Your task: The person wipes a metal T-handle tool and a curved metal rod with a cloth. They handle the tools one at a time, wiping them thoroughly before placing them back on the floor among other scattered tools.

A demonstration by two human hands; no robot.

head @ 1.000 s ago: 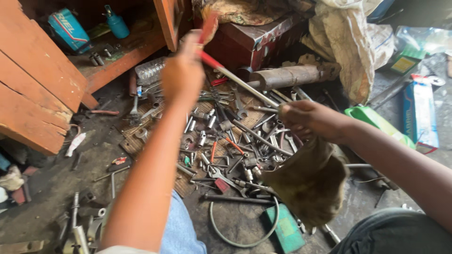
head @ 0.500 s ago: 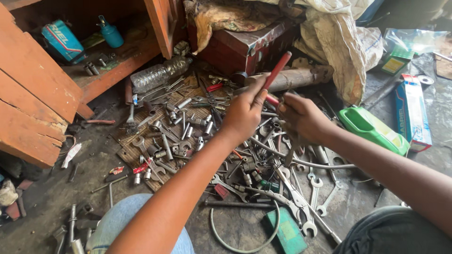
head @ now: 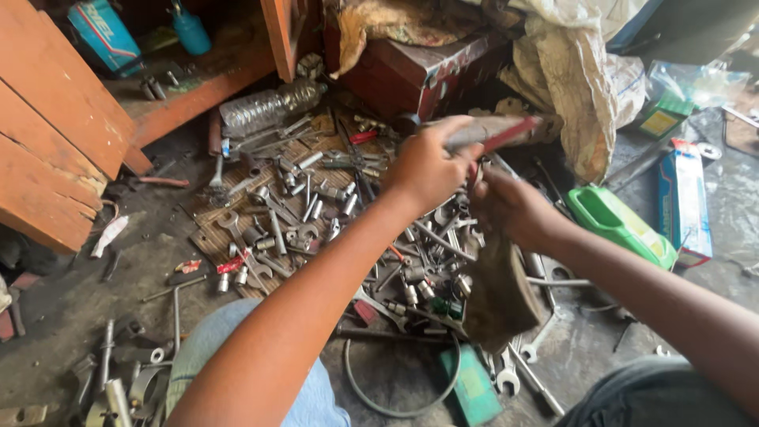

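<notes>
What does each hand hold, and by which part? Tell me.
Left hand grips a red-handled tool by its handle. Right hand holds a dirty rag by its top.

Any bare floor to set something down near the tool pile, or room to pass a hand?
Bare floor lies left of the tool pile, below the wooden boards. Another bare patch lies right of the green container and blue box. Around both hands, left hand and right hand, it is crowded.

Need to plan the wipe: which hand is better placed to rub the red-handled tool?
Right, probably: the right hand holds the dirty brown rag beside the red-handled tool gripped by the left hand.
</notes>
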